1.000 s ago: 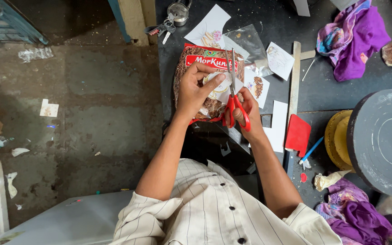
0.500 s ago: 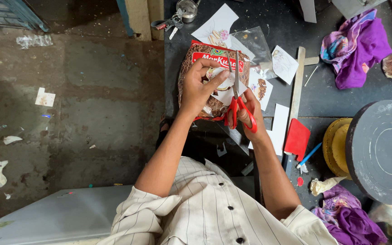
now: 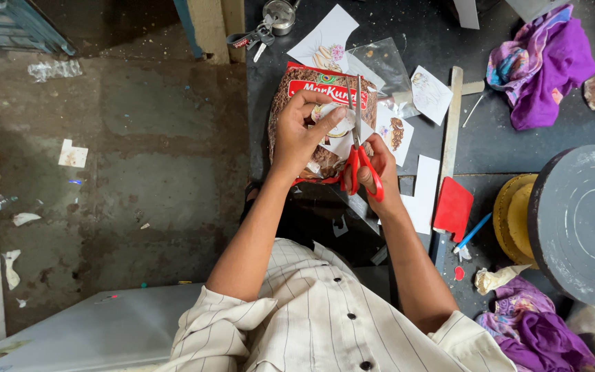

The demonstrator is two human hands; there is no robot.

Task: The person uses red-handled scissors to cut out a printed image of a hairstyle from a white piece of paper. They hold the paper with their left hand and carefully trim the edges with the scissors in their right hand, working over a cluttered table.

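Note:
My left hand [image 3: 296,138] pinches a small printed paper cutout [image 3: 336,128] over a brown packet with a red band [image 3: 297,81] that lies on the dark table [image 3: 490,145]. My right hand [image 3: 377,170] grips red-handled scissors [image 3: 359,155], whose blades point up and away from me and meet the paper's right edge. Both hands are close together, just above the packet.
More paper cutouts [image 3: 427,92] and a clear plastic bag [image 3: 380,62] lie behind the packet. A wooden ruler [image 3: 450,131], a red scraper [image 3: 453,205], purple cloth [image 3: 542,62], a round grey turntable [image 3: 583,220] and keys [image 3: 251,38] share the table. Concrete floor [image 3: 125,151] lies left.
The scissors have stayed on the paper with only a slight shift of the hands. The view has drifted a little.

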